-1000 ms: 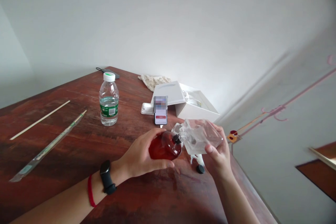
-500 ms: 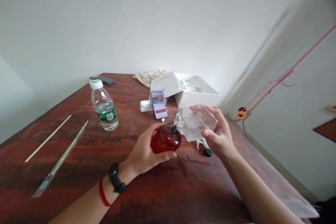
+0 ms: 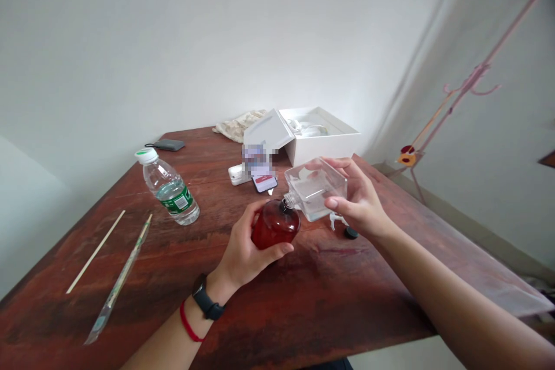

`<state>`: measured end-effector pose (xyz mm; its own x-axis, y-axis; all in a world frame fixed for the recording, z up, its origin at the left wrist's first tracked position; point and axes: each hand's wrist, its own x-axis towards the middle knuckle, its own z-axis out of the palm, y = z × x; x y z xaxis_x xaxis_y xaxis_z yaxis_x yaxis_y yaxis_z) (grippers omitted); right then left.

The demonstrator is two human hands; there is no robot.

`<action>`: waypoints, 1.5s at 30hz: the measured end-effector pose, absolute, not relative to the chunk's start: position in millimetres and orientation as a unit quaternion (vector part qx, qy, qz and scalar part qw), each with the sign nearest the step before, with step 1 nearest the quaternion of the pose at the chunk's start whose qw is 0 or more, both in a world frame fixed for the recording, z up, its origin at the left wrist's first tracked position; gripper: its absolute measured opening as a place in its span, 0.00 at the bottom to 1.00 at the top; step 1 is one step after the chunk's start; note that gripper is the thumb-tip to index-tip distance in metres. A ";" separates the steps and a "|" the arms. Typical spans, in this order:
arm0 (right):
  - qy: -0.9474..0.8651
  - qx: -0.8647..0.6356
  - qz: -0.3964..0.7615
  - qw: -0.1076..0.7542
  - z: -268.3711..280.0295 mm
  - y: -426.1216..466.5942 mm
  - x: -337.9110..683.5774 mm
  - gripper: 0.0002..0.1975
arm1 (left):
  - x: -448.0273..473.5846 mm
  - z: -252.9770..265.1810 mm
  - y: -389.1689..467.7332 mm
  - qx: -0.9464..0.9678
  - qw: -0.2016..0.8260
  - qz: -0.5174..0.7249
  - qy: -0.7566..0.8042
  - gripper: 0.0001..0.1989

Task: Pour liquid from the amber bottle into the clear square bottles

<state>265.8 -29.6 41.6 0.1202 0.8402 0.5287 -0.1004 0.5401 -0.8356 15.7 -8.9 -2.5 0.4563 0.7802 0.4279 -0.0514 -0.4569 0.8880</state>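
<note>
My left hand (image 3: 251, 243) is wrapped round a rounded dark red bottle (image 3: 277, 225) with an open neck. Tilted onto its side, a clear square bottle (image 3: 318, 188) is gripped by my right hand (image 3: 358, 196). The clear bottle's neck meets the mouth of the red bottle; whether liquid passes between them I cannot tell. Behind my right hand's fingers, a white pump head (image 3: 337, 219) and a black cap (image 3: 351, 232) lie on the table.
On the wooden table (image 3: 182, 277) a water bottle (image 3: 173, 191) stands at left, near a bare chopstick (image 3: 96, 251) and a wrapped chopstick pack (image 3: 121, 277). Farther back are a phone (image 3: 264, 182), a white case (image 3: 237, 174), an open white box (image 3: 325, 147), a cloth (image 3: 236, 127) and a grey pouch (image 3: 171, 144).
The view has tilted and shifted a little. Both hands keep their hold, and the two bottles remain joined at the necks, with the clear one tipped slightly differently.
</note>
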 end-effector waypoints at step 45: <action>-0.556 -0.328 0.345 0.681 36.8 -25.8 268.0 0.31 | 14.0 2.9 -8.6 0.751 0.443 0.411 0.266 0.39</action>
<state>268.0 -25.8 36.8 0.1431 0.8351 0.5311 -0.1047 0.5464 -0.8309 14.0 -8.6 2.9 0.5205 0.7641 0.3810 0.0352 -0.4651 0.8846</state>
